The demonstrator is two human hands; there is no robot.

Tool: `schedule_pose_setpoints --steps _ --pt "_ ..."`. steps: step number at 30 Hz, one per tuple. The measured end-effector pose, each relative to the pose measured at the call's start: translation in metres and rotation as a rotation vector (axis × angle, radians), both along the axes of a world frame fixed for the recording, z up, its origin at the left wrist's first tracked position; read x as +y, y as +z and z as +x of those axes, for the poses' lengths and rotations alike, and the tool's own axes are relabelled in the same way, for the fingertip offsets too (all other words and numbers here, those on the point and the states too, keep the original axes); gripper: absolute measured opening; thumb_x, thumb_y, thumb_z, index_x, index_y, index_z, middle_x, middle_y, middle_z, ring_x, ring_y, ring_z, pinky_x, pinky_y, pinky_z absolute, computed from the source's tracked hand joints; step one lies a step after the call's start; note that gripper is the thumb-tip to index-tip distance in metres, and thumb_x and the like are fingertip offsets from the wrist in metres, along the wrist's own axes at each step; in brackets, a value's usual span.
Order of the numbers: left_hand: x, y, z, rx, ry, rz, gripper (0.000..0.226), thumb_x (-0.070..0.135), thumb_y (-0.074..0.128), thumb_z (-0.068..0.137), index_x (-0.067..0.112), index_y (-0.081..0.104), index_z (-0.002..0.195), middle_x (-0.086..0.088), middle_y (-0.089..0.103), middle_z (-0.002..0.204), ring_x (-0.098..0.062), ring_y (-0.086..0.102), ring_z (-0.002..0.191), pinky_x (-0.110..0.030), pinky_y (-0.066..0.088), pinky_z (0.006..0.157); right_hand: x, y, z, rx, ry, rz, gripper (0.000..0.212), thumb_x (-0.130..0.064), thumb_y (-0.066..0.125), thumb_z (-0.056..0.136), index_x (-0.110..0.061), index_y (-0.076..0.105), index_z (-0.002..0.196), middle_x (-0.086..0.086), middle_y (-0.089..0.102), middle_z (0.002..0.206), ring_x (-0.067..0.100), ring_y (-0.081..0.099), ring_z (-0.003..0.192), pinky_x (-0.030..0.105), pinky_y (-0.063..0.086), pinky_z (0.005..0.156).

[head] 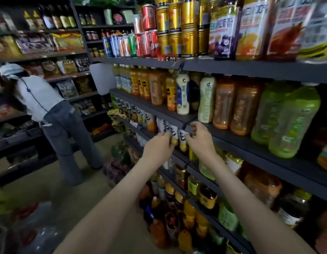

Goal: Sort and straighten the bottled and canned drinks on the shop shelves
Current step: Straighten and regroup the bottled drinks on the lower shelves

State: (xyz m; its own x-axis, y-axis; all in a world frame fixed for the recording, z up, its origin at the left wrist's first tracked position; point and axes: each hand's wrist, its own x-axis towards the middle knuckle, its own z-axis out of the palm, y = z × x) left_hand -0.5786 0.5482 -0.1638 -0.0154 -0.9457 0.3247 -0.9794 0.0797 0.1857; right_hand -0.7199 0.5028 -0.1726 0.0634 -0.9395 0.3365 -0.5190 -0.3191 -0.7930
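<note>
Reaching with both arms into the drinks rack, I have my hands at the tier just under the dark shelf board (160,109). Left hand (158,146) sits below the board's front edge, fingers curled, tips pinching the first white-label bottle (173,132) low on its side. Right hand (202,138) is also just under the board edge, thumb and fingers curled in on the second white-label bottle (182,143). The contact is blurry but reads as a grasp.

Both bottles stand upright, side by side and touching, between the two hands and tucked below the board. More of the same white-label row (140,114) runs off under the board, away from me.

On top of the board:
- white-and-blue bottle (182,96), upright near the front edge
- pale green-label bottle (206,101) beside it
- orange bottles (232,105) next
- green bottles (290,121) nearest me

One tier above the board are stacked gold cans (188,41), red cans (149,17) and big juice jugs (254,28). Lower tiers below the board hold mixed bottles (179,202), too dim to sort out. Across the aisle from the board, another person (49,105) bends toward the opposite shelves.
</note>
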Motion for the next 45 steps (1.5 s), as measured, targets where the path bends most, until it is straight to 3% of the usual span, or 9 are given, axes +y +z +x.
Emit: schedule_pose_setpoints --steps 4,10,15,19,22,28,34,38,45 --pt "-0.075 0.001 0.045 0.018 -0.028 -0.024 0.025 0.026 0.046 0.097 0.013 0.053 0.117 -0.006 0.061 0.106 -0.025 0.059 0.096 -0.031 0.042 0.062 -0.067 0.002 0.042 -0.018 -0.062 -0.012 0.044 -0.020 0.061 0.092 -0.011 0.044 0.131 0.007 0.051 0.123 0.021 0.051 0.112 0.024 0.040 0.084" --pt "-0.187 0.001 0.096 0.009 -0.228 0.012 0.038 0.026 0.045 0.097 0.016 0.045 0.134 -0.009 0.054 0.119 -0.028 0.057 0.099 -0.033 0.044 0.065 -0.169 0.001 0.095 -0.084 -0.299 -0.050 0.067 -0.021 0.067 0.087 -0.003 0.031 0.140 0.018 0.043 0.135 0.030 0.041 0.126 0.030 0.037 0.094" --pt "-0.250 0.008 0.134 0.046 -0.394 0.020 0.035 0.029 0.047 0.097 0.017 0.046 0.130 -0.008 0.054 0.119 -0.029 0.055 0.105 -0.037 0.045 0.072 -0.232 0.017 0.123 -0.119 -0.556 0.030 0.090 -0.033 0.074 0.081 0.001 0.021 0.145 0.020 0.036 0.142 0.034 0.034 0.134 0.038 0.032 0.105" --pt "-0.284 0.010 0.150 0.132 -0.498 -0.038 0.033 0.027 0.050 0.095 0.016 0.050 0.126 -0.009 0.056 0.117 -0.030 0.057 0.103 -0.039 0.048 0.075 -0.252 0.018 0.129 -0.113 -0.694 0.036 0.060 -0.030 0.075 0.079 0.003 0.041 0.116 0.022 0.056 0.115 0.036 0.057 0.108 0.041 0.049 0.084" --pt "-0.297 0.004 0.146 0.217 -0.529 -0.079 0.038 0.025 0.053 0.092 0.013 0.049 0.129 -0.011 0.056 0.115 -0.032 0.058 0.101 -0.040 0.049 0.074 -0.244 0.013 0.131 -0.106 -0.720 -0.009 0.049 -0.026 0.076 0.079 0.000 0.045 0.107 0.018 0.061 0.106 0.031 0.061 0.096 0.031 0.045 0.071" --pt "-0.323 -0.001 0.119 0.606 -0.474 -0.032 0.062 0.024 0.065 0.086 0.010 0.035 0.138 -0.013 0.048 0.126 -0.030 0.052 0.113 -0.038 0.047 0.088 -0.216 0.004 0.120 -0.229 -0.690 -0.032 0.052 -0.029 0.078 0.078 -0.010 0.050 0.117 0.002 0.064 0.105 0.015 0.061 0.093 0.025 0.048 0.073" --pt "-0.352 0.008 0.094 0.895 -0.436 0.087 0.077 0.020 0.071 0.081 0.008 0.026 0.143 -0.015 0.050 0.130 -0.029 0.050 0.121 -0.034 0.042 0.096 -0.207 0.002 0.109 -0.249 -0.705 -0.019 0.056 -0.036 0.079 0.074 -0.015 0.052 0.118 0.002 0.055 0.113 0.015 0.054 0.102 0.030 0.047 0.082" --pt "-0.360 0.009 0.092 0.908 -0.484 0.135 0.054 0.021 0.072 0.081 0.008 0.043 0.124 -0.003 0.058 0.104 -0.022 0.059 0.101 -0.023 0.040 0.077 -0.202 0.001 0.114 -0.291 -0.688 -0.020 0.050 -0.030 0.079 0.076 -0.019 0.046 0.112 -0.001 0.060 0.108 0.012 0.059 0.093 0.018 0.048 0.068" --pt "-0.337 -0.009 0.133 1.029 -0.674 -0.002 0.046 0.026 0.077 0.078 0.018 0.050 0.114 0.008 0.061 0.100 0.000 0.058 0.093 -0.006 0.041 0.080 -0.202 0.003 0.129 -0.361 -0.746 -0.078 0.044 -0.024 0.077 0.079 -0.017 0.050 0.112 -0.006 0.062 0.100 0.005 0.059 0.085 0.013 0.044 0.063"
